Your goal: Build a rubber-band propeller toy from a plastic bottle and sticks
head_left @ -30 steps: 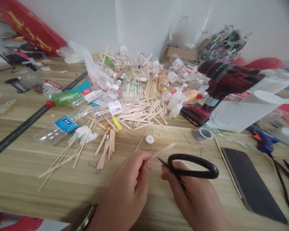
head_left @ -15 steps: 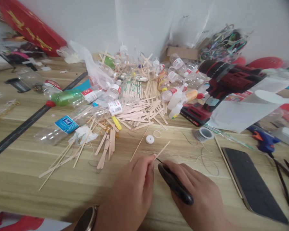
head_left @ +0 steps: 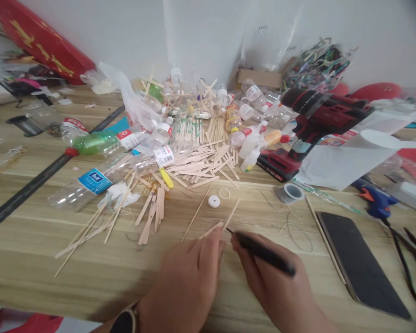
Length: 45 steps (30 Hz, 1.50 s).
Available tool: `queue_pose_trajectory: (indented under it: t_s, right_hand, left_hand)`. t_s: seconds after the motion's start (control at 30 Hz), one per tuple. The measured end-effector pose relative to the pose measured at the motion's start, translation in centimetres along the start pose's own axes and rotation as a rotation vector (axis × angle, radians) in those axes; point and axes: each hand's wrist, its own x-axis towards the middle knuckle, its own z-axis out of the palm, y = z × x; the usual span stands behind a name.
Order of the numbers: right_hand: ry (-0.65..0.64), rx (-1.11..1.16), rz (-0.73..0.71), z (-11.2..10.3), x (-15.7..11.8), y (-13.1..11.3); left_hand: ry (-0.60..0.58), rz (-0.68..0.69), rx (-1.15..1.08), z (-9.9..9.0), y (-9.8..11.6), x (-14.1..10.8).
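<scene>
My left hand (head_left: 190, 273) is closed on a flat wooden stick (head_left: 211, 229), whose end shows above the fingers. A thin wooden stick (head_left: 232, 212) slants up from the same fingertips. In my right hand (head_left: 273, 277) is a black-handled tool (head_left: 265, 253), its thin dark tip pointing left and touching or almost touching the sticks. Just beyond the hands lie a white disc (head_left: 214, 201), a pale ring (head_left: 224, 193) and another thin stick (head_left: 197, 212) on the wooden table (head_left: 72, 296).
Wooden sticks (head_left: 194, 162) and plastic bottles (head_left: 253, 92) are heaped at the back. A red drill (head_left: 319, 115) stands at the right, behind a grey spool (head_left: 290, 193). A phone (head_left: 360, 263) and blue glue gun (head_left: 377, 201) lie nearer. A black bar (head_left: 31, 189) crosses the left.
The black-handled tool has tilted flatter, its handle end swinging right and up. More of the flat stick now shows above my left fingers. The view has shifted slightly.
</scene>
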Motion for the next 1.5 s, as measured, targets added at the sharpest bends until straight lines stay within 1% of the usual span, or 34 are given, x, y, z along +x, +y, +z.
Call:
queue_pose_trajectory:
  t_s: [0.03,0.1,0.13,0.17,0.2,0.23,0.3,0.33,0.37,0.4,0.43,0.5,0.53,0.6,0.67,0.8,0.93,1.0,1.07,1.17,1.27,1.33,1.4,1.43,1.47,1.5]
  right_hand:
    - [-0.108,0.116,0.108,-0.1,0.1,-0.1]
    - [-0.333,0.429,0.371,-0.3,0.5,-0.5]
    - [-0.415,0.568,0.478,-0.3,0.7,-0.8]
    - [-0.452,0.660,0.550,-0.4,0.8,-0.9]
    - [-0.453,0.691,0.578,-0.3,0.8,-1.0]
    - [-0.432,0.660,0.566,-0.3,0.7,-1.0]
    - [-0.370,0.478,0.460,-0.2,0.3,-0.6]
    - [-0.331,0.377,0.390,-0.1,0.0,-0.3]
    - [-0.291,0.289,0.327,-0.2,-0.2,0.1]
    - [-0.254,0.218,0.281,-0.4,-0.4,0.5]
    - [-0.220,0.168,0.257,-0.6,-0.5,0.9]
    - [-0.204,0.108,0.246,-1.4,-0.5,1.5]
    - [-0.208,0.086,0.247,-1.8,-0.4,1.6]
    - [-0.223,0.066,0.215,-2.4,-0.1,1.5]
    - [-0.217,0.050,0.128,-2.5,-0.1,1.0]
    - [-0.147,-0.083,-0.059,-1.5,-0.3,0.2]
    - [-0.063,-0.175,-0.142,-0.5,-0.5,0.5]
    - [-0.059,-0.167,-0.139,-0.2,-0.6,0.7]
    - [-0.084,-0.102,-0.088,0.0,-0.6,0.7]
    - [-0.179,0.084,0.096,0.2,-0.4,0.2]
    - [-0.289,0.227,0.268,0.1,-0.3,-0.5]
    - [-0.381,0.300,0.312,-0.1,-0.3,-0.7]
    - [-0.473,0.360,0.330,-0.4,-0.3,-0.6]
    - [-0.490,0.364,0.344,-0.7,-0.4,-0.3]
    - [-0.482,0.344,0.363,-1.0,-0.4,0.2]
    - [-0.445,0.298,0.387,-1.3,-0.3,0.8]
  left_hand:
    - [0.014,0.044,0.020,0.0,-0.2,0.1]
    - [0.029,0.133,0.067,0.1,-0.6,0.2]
    - [0.025,0.163,0.090,0.2,-0.9,0.2]
    - [0.022,0.183,0.113,0.3,-1.2,0.3]
    - [0.020,0.194,0.133,0.5,-1.6,0.3]
    - [0.022,0.193,0.156,0.6,-1.9,0.4]
    - [0.036,0.141,0.199,0.7,-2.5,0.6]
    - [0.046,0.083,0.194,0.7,-2.8,0.6]
    - [0.040,-0.003,0.154,0.6,-3.1,0.7]
    - [0.014,-0.104,0.074,0.3,-3.3,0.8]
    - [-0.037,-0.211,-0.046,0.0,-3.4,0.8]
    - [-0.203,-0.393,-0.320,-0.7,-3.5,1.0]
    - [-0.287,-0.460,-0.434,-1.0,-3.4,1.0]
    - [-0.395,-0.544,-0.583,-1.5,-2.9,1.1]
    - [-0.438,-0.581,-0.637,-1.6,-2.3,1.2]
    - [-0.446,-0.567,-0.648,-1.8,-1.3,1.0]
    - [-0.441,-0.523,-0.623,-2.1,-0.9,0.9]
    - [-0.429,-0.479,-0.592,-2.0,-0.8,0.6]
    - [-0.390,-0.430,-0.533,-1.5,-0.8,0.2]
    - [-0.320,-0.338,-0.405,-0.5,-1.0,-0.7]
    - [-0.293,-0.263,-0.335,0.1,-1.1,-1.3]
    - [-0.294,-0.282,-0.356,-0.1,-1.1,-1.2]
    - [-0.305,-0.367,-0.419,-0.5,-1.1,-0.7]
    - [-0.317,-0.425,-0.466,-0.7,-1.2,-0.5]
    - [-0.329,-0.482,-0.524,-0.9,-1.3,-0.2]
    - [-0.343,-0.532,-0.590,-1.0,-1.5,0.0]
